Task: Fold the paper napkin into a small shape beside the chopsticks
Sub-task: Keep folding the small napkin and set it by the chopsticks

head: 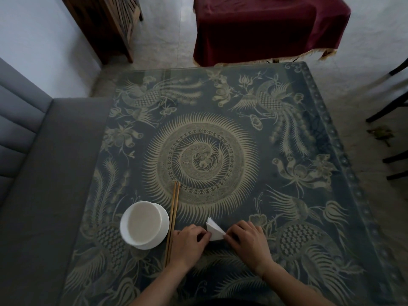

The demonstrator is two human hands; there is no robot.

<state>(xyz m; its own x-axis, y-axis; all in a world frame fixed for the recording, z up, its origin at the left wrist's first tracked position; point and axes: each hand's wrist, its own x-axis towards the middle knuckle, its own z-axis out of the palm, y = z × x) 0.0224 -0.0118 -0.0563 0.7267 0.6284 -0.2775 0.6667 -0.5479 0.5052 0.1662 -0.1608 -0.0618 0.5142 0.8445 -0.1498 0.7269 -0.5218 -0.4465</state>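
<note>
Head view: my left hand (187, 241) and right hand (247, 240) pinch the napkin (213, 230) between them, already a small layered wedge just right of the chopsticks (172, 221) and bowl (144, 225). I judge the folding nearly done; next, press the crease flat and let go.

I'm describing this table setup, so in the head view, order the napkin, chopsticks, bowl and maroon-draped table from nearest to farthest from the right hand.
From the right hand:
1. Folded paper napkin, at its fingertips, between both hands.
2. Chopsticks, beyond the left hand, lying lengthwise.
3. White bowl, left of the chopsticks.
4. Maroon-draped table, far across the room.
</note>
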